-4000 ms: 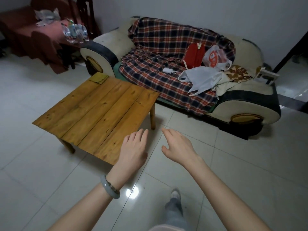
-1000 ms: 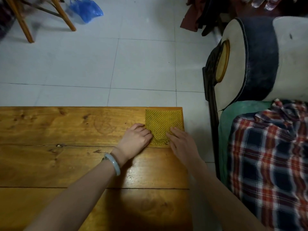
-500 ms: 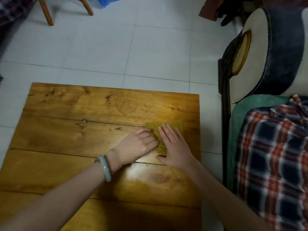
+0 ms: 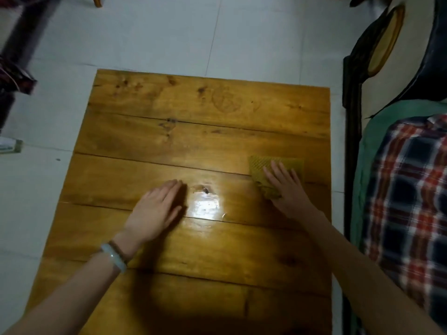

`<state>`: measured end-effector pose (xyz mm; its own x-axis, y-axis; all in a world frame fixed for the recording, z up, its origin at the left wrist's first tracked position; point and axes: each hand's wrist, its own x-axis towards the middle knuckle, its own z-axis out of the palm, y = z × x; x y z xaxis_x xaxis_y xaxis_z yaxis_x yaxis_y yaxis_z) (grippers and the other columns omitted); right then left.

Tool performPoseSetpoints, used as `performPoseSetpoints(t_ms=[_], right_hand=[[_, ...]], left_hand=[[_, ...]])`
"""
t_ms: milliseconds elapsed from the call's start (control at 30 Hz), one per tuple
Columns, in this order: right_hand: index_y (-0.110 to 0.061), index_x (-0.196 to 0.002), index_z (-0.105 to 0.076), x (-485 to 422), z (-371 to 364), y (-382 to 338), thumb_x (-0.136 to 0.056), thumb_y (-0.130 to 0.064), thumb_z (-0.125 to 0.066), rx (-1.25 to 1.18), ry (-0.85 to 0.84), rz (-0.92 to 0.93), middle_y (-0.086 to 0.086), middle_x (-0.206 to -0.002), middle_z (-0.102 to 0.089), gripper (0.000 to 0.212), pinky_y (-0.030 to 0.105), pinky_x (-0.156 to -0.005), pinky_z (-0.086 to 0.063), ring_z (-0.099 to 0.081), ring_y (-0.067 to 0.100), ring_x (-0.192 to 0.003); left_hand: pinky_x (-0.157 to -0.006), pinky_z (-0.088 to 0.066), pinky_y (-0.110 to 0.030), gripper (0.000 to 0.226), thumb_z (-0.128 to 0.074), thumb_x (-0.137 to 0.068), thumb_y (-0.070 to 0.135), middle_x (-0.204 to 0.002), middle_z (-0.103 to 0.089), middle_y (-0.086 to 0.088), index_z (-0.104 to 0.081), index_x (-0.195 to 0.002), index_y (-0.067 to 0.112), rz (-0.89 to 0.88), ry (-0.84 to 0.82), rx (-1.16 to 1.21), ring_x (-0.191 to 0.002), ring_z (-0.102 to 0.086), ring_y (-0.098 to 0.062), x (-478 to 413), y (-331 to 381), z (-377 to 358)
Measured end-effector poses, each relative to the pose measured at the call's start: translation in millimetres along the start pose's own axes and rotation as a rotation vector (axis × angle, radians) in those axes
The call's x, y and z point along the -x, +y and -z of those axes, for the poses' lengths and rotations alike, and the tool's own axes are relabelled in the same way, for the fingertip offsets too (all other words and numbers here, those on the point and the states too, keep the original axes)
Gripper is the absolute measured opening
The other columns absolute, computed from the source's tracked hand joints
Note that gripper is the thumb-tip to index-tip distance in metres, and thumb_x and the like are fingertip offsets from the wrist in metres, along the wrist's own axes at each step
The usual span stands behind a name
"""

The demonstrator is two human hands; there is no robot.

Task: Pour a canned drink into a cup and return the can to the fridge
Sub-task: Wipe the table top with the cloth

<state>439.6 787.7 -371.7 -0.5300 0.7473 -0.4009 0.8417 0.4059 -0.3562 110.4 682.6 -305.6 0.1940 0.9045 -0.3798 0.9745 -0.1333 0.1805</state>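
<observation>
A low wooden plank table (image 4: 217, 112) fills the middle of the view. My right hand (image 4: 287, 189) lies flat on a yellow-green textured cloth (image 4: 260, 169) near the table's right edge, pressing it to the wood. My left hand (image 4: 154, 211) rests palm down on the bare table beside a bright light reflection, holding nothing; a pale bangle is on its wrist. No can, cup or fridge is in view.
A sofa with a dark and cream armrest (image 4: 411, 52) and a plaid blanket (image 4: 408, 201) stands close along the table's right side. White tiled floor (image 4: 169, 32) lies beyond and to the left. A small pale object (image 4: 11, 146) lies at the left edge.
My left hand has left the cloth and moved left onto bare wood. My right hand and the cloth have slid toward me along the right side. The view has tilted down over the table.
</observation>
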Motion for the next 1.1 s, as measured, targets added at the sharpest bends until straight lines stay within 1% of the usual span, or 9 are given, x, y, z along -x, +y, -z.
performPoseSetpoints(t_ms=[100, 200, 300, 367, 533, 667, 800, 933, 1100], right_hand=[[-0.023, -0.148, -0.001, 26, -24, -9, -0.093, -0.025, -0.048, -0.032, 0.037, -0.051, 0.004, -0.158, 0.009, 0.073, 0.04, -0.113, 0.013, 0.019, 0.017, -0.141], [-0.025, -0.148, -0.003, 50, -45, -20, -0.094, -0.019, -0.048, -0.154, 0.101, -0.152, 0.005, -0.158, 0.005, 0.07, 0.042, -0.114, 0.012, 0.012, 0.02, -0.143], [-0.026, -0.148, -0.005, 79, -65, -33, -0.095, -0.025, -0.047, -0.219, 0.163, -0.269, 0.005, -0.158, 0.002, 0.068, 0.044, -0.114, 0.01, 0.007, 0.024, -0.145], [-0.028, -0.148, 0.001, 99, -83, -46, -0.096, -0.032, -0.045, -0.198, 0.158, -0.358, 0.006, -0.158, 0.007, 0.07, 0.045, -0.113, 0.011, 0.011, 0.024, -0.144], [-0.028, -0.146, 0.014, 119, -112, -79, -0.093, -0.043, -0.04, -0.064, 0.114, -0.467, 0.011, -0.156, 0.018, 0.076, 0.054, -0.112, 0.011, 0.018, 0.032, -0.143], [-0.028, -0.147, 0.011, 94, -107, -83, -0.089, -0.044, -0.029, -0.011, 0.185, -0.496, 0.011, -0.156, 0.018, 0.072, 0.058, -0.109, 0.013, 0.018, 0.034, -0.142], [-0.033, -0.147, 0.006, 71, -99, -79, -0.097, -0.039, -0.029, -0.159, 0.26, -0.538, 0.007, -0.158, 0.012, 0.061, 0.054, -0.111, 0.014, 0.017, 0.029, -0.143], [-0.031, -0.148, -0.005, 77, -94, -66, -0.092, -0.044, -0.019, -0.115, 0.313, -0.49, 0.007, -0.159, 0.001, 0.06, 0.054, -0.112, 0.012, 0.007, 0.029, -0.145], [-0.031, -0.147, -0.003, 78, -85, -48, -0.089, -0.043, -0.02, -0.091, 0.284, -0.434, 0.006, -0.159, 0.0, 0.061, 0.054, -0.113, 0.011, 0.007, 0.028, -0.145]], left_hand=[[-0.105, -0.035, -0.043, 0.088, 0.0, -0.09, 0.062, -0.143, -0.043, -0.017, -0.038, -0.141, 0.001, 0.011, -0.052, -0.001, -0.129, -0.045, -0.032, 50, -9, -26], [-0.112, -0.024, -0.04, 0.087, 0.001, -0.089, 0.062, -0.148, -0.036, -0.015, -0.032, -0.144, 0.003, 0.005, -0.048, 0.002, -0.135, -0.037, -0.03, 78, -11, -49], [-0.116, -0.012, -0.037, 0.089, 0.004, -0.087, 0.063, -0.153, -0.026, -0.013, -0.025, -0.146, 0.004, 0.012, -0.042, 0.002, -0.141, -0.027, -0.026, 94, -9, -65], [-0.117, -0.008, -0.035, 0.093, 0.011, -0.084, 0.065, -0.156, -0.019, -0.012, -0.021, -0.148, 0.005, 0.025, -0.039, 0.009, -0.143, -0.02, -0.023, 101, -7, -72], [-0.117, -0.007, -0.033, 0.097, 0.017, -0.083, 0.065, -0.155, -0.019, -0.013, -0.021, -0.147, 0.003, 0.018, -0.009, -0.003, -0.144, -0.018, -0.023, 108, 1, -82], [-0.117, -0.002, -0.03, 0.081, -0.004, -0.09, 0.059, -0.155, -0.021, -0.012, -0.024, -0.147, 0.003, 0.041, 0.007, 0.03, -0.143, -0.018, -0.021, 112, 3, -88], [-0.114, 0.004, -0.023, 0.072, -0.022, -0.092, 0.05, -0.15, -0.032, -0.016, -0.033, -0.143, 0.0, 0.038, -0.038, 0.039, -0.137, -0.024, -0.022, 115, 3, -86], [-0.113, 0.001, -0.024, 0.068, -0.026, -0.094, 0.048, -0.144, -0.04, -0.017, -0.04, -0.138, -0.002, -0.005, -0.084, -0.068, -0.131, -0.04, -0.028, 107, 10, -81], [-0.114, -0.007, -0.032, 0.071, -0.025, -0.093, 0.051, -0.15, -0.032, -0.015, -0.032, -0.144, 0.002, -0.032, -0.043, -0.116, -0.138, -0.033, -0.027, 73, 21, -74]])
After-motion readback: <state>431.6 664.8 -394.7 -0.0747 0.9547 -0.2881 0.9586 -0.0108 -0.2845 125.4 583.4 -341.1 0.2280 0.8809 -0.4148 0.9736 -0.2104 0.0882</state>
